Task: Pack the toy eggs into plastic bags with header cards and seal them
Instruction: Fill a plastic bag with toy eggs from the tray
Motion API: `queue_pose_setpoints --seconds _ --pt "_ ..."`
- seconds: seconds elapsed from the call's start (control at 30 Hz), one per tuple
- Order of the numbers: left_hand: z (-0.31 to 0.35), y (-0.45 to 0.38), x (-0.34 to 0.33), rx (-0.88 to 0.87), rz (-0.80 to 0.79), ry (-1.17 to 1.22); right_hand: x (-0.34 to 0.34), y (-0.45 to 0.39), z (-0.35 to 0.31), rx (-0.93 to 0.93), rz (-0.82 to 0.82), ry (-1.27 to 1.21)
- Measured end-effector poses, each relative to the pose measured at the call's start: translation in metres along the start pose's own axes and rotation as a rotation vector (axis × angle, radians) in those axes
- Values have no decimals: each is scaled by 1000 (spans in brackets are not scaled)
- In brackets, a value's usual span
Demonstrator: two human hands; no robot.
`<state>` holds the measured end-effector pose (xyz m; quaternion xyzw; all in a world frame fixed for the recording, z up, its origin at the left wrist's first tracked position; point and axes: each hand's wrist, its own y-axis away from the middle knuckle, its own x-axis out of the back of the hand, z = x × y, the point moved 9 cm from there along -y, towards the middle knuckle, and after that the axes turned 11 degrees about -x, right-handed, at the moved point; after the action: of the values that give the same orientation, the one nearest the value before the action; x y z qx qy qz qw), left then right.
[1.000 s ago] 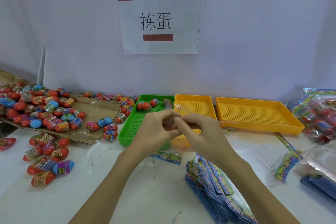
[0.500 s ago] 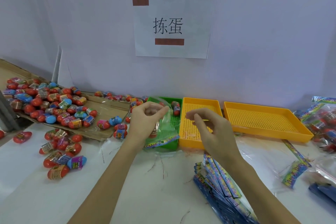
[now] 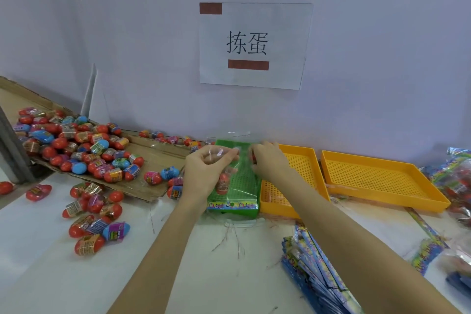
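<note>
Both hands are raised over the green tray (image 3: 244,209) at the back of the white bench (image 3: 76,275). The left hand (image 3: 204,173) pinches the upper edge of a clear plastic bag (image 3: 237,183), its grip closed on the film between thumb and fingers. The bag hangs in front of the tray with its printed header card (image 3: 233,204) at the bottom, and one red toy egg (image 3: 223,184) sits inside it, just beside the left palm. The right hand (image 3: 269,160) is at the bag's top right corner with fingers curled; a bit of red shows at its fingertips (whether that is an egg it holds, I cannot tell).

Loose toy eggs (image 3: 76,145) lie heaped on a flattened sheet of cardboard (image 3: 153,155) to the left, with more eggs (image 3: 94,216) scattered on the bench in front of it. Right of the green tray stand two yellow trays, the nearer one (image 3: 311,173) touching it and the farther one (image 3: 382,181) just beyond. A stack of flat blue-printed bags (image 3: 313,270) lies under the right forearm. Filled bags (image 3: 458,178) are piled at the far right edge. A paper sign (image 3: 254,46) hangs on the wall.
</note>
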<state>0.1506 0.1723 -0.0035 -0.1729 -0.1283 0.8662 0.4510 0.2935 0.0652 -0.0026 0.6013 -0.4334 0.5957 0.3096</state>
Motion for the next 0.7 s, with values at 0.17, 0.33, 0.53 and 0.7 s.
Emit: queue_pose_setpoints --seconds 0.17,0.33,0.53,0.7 --pt "0 0 -5 -22 -43 -35 28 17 28 -114 224 -695" --pt "3 5 -18 -58 -115 -140 46 90 70 -104 377 -1103" --pt "7 14 -41 -140 -217 -301 91 134 86 50 435 -1330" --pt "13 25 -60 -220 -320 -330 95 144 52 256 405 -975"
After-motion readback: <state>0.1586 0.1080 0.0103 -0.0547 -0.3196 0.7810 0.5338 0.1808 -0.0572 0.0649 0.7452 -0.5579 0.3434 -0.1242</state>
